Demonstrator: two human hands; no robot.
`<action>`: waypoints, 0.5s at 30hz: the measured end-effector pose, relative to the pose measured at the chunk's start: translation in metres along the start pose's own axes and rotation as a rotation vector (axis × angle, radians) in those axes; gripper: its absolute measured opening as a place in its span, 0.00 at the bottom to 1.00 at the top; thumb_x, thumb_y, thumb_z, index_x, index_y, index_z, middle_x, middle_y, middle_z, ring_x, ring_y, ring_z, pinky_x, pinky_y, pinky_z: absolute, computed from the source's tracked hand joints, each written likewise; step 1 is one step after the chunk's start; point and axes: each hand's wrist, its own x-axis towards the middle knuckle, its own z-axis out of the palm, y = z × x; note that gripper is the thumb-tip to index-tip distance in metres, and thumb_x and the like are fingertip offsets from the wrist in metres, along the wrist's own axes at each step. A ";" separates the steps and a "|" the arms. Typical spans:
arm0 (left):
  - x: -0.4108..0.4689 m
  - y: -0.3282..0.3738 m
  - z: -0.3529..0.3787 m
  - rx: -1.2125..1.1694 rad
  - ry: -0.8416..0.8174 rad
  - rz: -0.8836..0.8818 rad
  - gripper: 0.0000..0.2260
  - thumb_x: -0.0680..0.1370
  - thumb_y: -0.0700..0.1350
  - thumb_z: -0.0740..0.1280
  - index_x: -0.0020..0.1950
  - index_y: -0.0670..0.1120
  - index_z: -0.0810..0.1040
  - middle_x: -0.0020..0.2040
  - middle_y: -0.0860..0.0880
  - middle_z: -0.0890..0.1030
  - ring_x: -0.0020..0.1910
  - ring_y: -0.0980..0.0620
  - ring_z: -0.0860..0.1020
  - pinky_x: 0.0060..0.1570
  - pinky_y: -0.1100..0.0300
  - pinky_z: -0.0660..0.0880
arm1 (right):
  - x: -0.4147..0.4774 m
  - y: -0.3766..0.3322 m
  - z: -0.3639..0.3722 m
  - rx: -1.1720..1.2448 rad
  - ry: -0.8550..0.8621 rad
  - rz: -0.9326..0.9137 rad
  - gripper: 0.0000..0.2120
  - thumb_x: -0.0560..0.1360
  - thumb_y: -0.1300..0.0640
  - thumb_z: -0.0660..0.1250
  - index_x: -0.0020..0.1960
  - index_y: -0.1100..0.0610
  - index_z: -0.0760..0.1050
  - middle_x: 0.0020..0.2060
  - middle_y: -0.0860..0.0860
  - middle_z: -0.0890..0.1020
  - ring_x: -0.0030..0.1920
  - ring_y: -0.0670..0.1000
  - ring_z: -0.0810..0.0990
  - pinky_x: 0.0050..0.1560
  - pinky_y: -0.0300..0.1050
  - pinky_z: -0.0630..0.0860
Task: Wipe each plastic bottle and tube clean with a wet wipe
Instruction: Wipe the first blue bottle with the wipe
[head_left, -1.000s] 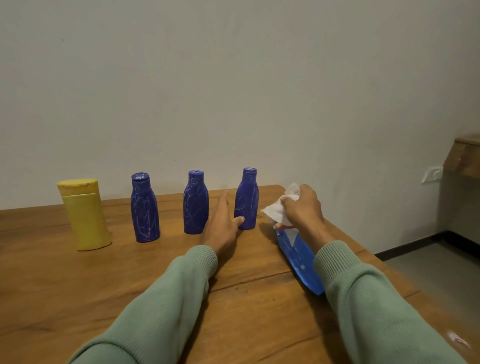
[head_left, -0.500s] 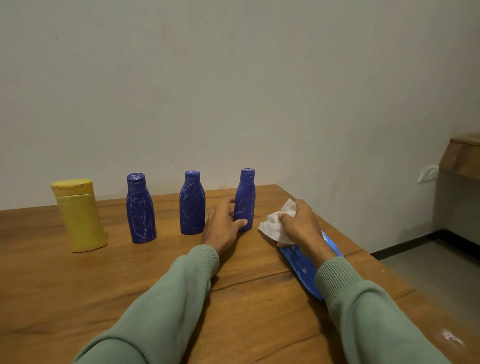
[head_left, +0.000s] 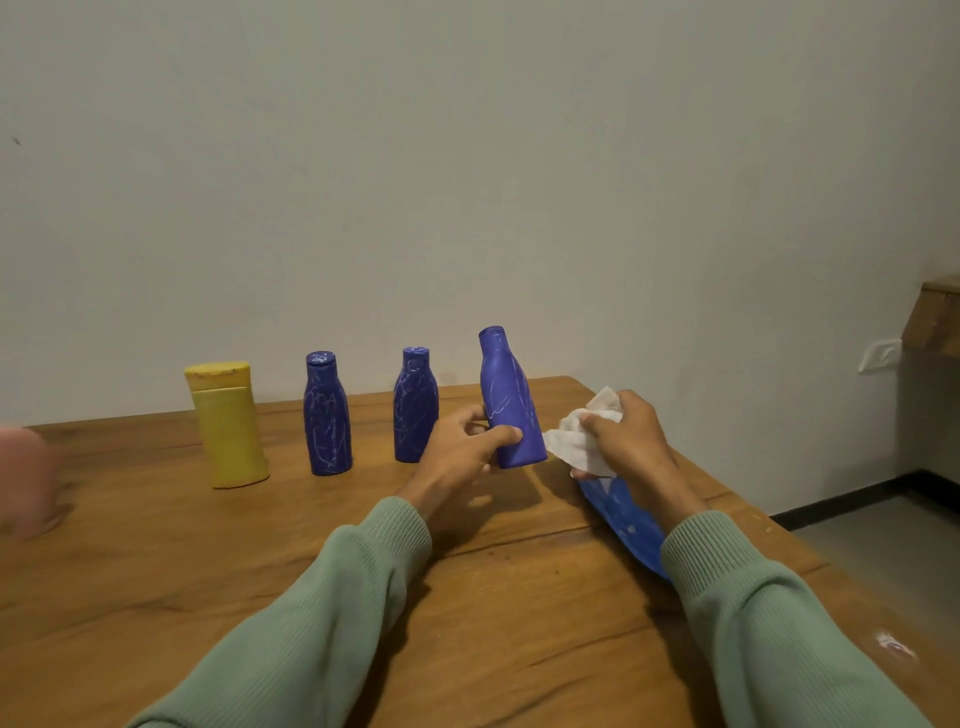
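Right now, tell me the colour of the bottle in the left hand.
The bottle is dark blue with faint pale scribbles, per the head view.

Bottle row (head_left: 327, 415) on table (head_left: 156, 571), left of pack (head_left: 623, 512) (far side)

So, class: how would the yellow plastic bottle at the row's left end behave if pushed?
The yellow plastic bottle is probably stiff: its walls hold a clean shape. Upright on a broad base on the wooden table, a low push likely slides it; one at the cap might tip it.
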 end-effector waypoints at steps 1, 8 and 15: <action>-0.005 0.003 -0.003 -0.048 -0.015 -0.014 0.12 0.75 0.41 0.72 0.54 0.50 0.74 0.55 0.45 0.80 0.53 0.46 0.82 0.54 0.50 0.80 | -0.004 -0.004 0.000 -0.007 0.000 -0.017 0.09 0.75 0.57 0.66 0.53 0.55 0.70 0.46 0.52 0.77 0.47 0.53 0.79 0.42 0.57 0.81; -0.046 0.014 -0.026 -0.245 -0.032 -0.061 0.14 0.75 0.38 0.68 0.60 0.44 0.72 0.59 0.39 0.78 0.54 0.43 0.80 0.53 0.47 0.77 | -0.043 -0.023 0.005 0.163 -0.068 -0.086 0.07 0.73 0.59 0.69 0.50 0.58 0.74 0.45 0.56 0.81 0.45 0.54 0.81 0.44 0.49 0.80; -0.096 0.018 -0.051 -0.253 -0.007 -0.049 0.21 0.74 0.42 0.64 0.66 0.40 0.66 0.47 0.40 0.85 0.41 0.46 0.80 0.38 0.54 0.72 | -0.084 -0.039 0.024 0.228 -0.189 -0.101 0.09 0.69 0.58 0.72 0.47 0.56 0.76 0.45 0.55 0.82 0.46 0.55 0.81 0.48 0.53 0.78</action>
